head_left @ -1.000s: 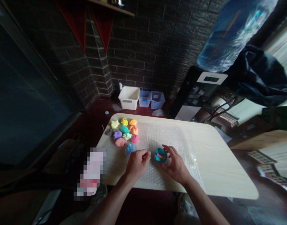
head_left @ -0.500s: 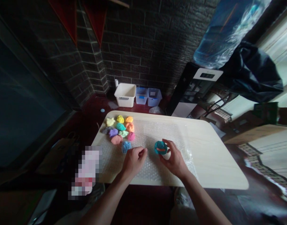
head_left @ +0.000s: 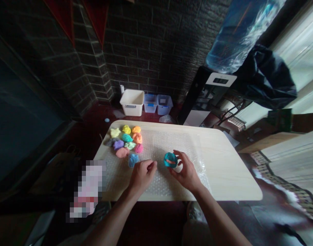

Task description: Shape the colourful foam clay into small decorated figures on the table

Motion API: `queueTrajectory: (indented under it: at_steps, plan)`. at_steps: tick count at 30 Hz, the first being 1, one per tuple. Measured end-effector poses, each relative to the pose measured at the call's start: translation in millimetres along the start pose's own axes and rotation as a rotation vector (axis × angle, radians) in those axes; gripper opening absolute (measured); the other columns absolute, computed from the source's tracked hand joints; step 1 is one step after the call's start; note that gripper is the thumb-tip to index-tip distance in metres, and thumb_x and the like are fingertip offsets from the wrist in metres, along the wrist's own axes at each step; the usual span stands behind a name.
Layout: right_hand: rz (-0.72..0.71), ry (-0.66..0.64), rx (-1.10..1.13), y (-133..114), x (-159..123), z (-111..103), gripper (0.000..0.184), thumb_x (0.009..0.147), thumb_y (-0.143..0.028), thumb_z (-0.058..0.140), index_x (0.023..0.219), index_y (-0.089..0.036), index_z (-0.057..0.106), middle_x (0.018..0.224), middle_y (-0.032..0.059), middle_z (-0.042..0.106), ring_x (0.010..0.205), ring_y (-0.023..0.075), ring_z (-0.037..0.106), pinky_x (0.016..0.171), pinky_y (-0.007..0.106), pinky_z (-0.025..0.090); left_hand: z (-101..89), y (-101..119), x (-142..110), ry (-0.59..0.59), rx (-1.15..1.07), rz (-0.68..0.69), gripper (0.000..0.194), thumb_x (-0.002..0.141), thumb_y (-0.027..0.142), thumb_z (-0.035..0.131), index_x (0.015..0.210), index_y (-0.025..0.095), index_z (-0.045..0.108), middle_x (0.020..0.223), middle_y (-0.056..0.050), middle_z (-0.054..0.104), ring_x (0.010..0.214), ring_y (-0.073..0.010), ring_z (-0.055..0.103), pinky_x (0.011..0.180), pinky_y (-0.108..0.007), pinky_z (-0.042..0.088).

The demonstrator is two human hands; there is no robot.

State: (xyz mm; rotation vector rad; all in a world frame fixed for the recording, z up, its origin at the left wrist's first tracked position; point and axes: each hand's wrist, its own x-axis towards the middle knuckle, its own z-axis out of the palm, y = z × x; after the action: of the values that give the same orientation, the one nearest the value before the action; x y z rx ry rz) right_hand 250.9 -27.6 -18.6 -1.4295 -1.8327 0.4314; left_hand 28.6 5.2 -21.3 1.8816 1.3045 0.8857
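A round teal clay piece point(head_left: 167, 164) with an orange-pink strip across its top is over the bubble wrap point(head_left: 156, 184). My right hand point(head_left: 186, 169) curves round its right side, thumb at the near edge and a fingertip at the far edge. To the left, my left hand point(head_left: 142, 176) is closed with thumb and fingers pressed together; whether anything is inside is hidden. Just beyond that hand lies a blue clay lump point(head_left: 133, 159). Farther off are several more clay lumps, among them a salmon one point(head_left: 122, 152), a pink one point(head_left: 138, 148) and a purple one point(head_left: 118, 145).
The pale wooden table point(head_left: 228, 164) carries the bubble wrap. Behind it on the floor stand a cream basket point(head_left: 132, 108) and two clear blue bins point(head_left: 150, 106). A water dispenser point(head_left: 196, 118) is beyond the far edge, with cardboard boxes point(head_left: 261, 138) to the right.
The teal clay piece has turned more upright, and the white part beneath it no longer shows. My left hand stays closed. The whole view has shifted slightly.
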Motion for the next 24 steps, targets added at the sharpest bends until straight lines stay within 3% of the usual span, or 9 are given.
queueTrajectory:
  at_steps: [9,17,21,24]
  plan:
    - [-0.017,0.008,0.000,0,0,0,0.063,0.088,-0.034,0.076,0.143,-0.024,0.047,0.122,0.0131,0.064,0.101,0.0280,0.068,0.076,0.039,0.060,0.6,-3,0,-0.007,-0.005,-0.008,0.043,0.099,0.039,0.048,0.067,0.017,0.066,0.057,0.000,0.059,0.056,-0.0141,0.054,0.058,-0.027,0.031]
    - [-0.010,0.056,0.022,-5,1,-1,0.060,0.087,-0.030,0.078,0.140,-0.025,0.050,0.125,0.0122,0.063,0.100,0.0266,0.068,0.075,0.039,0.058,-1.4,-1,-1,0.010,-0.022,-0.024,0.043,0.100,0.040,0.049,0.069,0.016,0.068,0.056,0.000,0.058,0.056,-0.0145,0.056,0.058,-0.027,0.032]
    - [-0.031,0.072,0.046,-12,2,-1,0.060,0.086,-0.029,0.079,0.139,-0.026,0.051,0.129,0.0128,0.063,0.100,0.0266,0.067,0.074,0.039,0.058,0.0,-1,2,0.015,-0.195,-0.079,0.039,0.098,0.045,0.053,0.078,0.016,0.071,0.061,-0.001,0.062,0.059,-0.0152,0.060,0.057,-0.025,0.037]
    - [-0.054,0.052,0.063,-15,1,-1,0.060,0.087,-0.028,0.078,0.140,-0.026,0.050,0.129,0.0131,0.063,0.102,0.0272,0.067,0.074,0.039,0.058,3.3,-2,5,-0.012,-0.459,-0.176,0.037,0.094,0.049,0.060,0.098,0.015,0.073,0.076,-0.004,0.072,0.057,-0.0141,0.060,0.053,-0.024,0.041]
